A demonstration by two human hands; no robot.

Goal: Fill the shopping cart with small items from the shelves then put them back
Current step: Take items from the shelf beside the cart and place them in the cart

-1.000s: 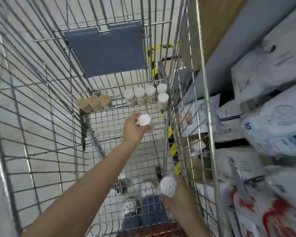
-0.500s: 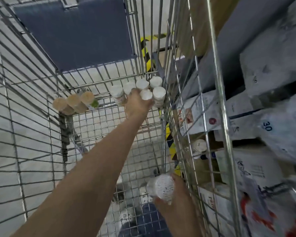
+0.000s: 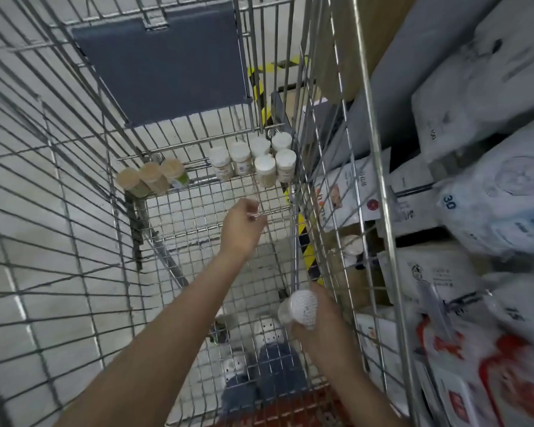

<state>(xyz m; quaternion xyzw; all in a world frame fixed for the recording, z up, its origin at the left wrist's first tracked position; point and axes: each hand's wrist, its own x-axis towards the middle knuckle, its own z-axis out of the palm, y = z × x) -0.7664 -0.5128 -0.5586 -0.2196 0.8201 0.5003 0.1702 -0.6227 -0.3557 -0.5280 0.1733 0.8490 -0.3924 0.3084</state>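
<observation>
I look down into a wire shopping cart point(image 3: 74, 186). Several white-capped jars point(image 3: 265, 167) stand upright in its far right corner, and three tan-capped jars point(image 3: 151, 178) stand at the far left. My left hand point(image 3: 242, 228) hovers empty inside the cart, a little short of the white jars, with its fingers loosely curled. Near the cart's right wall, close to me, my right hand point(image 3: 318, 328) grips another white-capped jar point(image 3: 302, 308).
A grey plastic flap point(image 3: 164, 66) hangs on the cart's far end. Shelves to the right hold white bags point(image 3: 500, 192) and boxes, with a jar point(image 3: 350, 245) on a low shelf. Yellow-black tape marks the floor. My shoes show below the cart.
My left hand carried a white-capped jar forward, set it among the jars in the far right corner, let go and drew back empty. My right hand kept holding its jar.
</observation>
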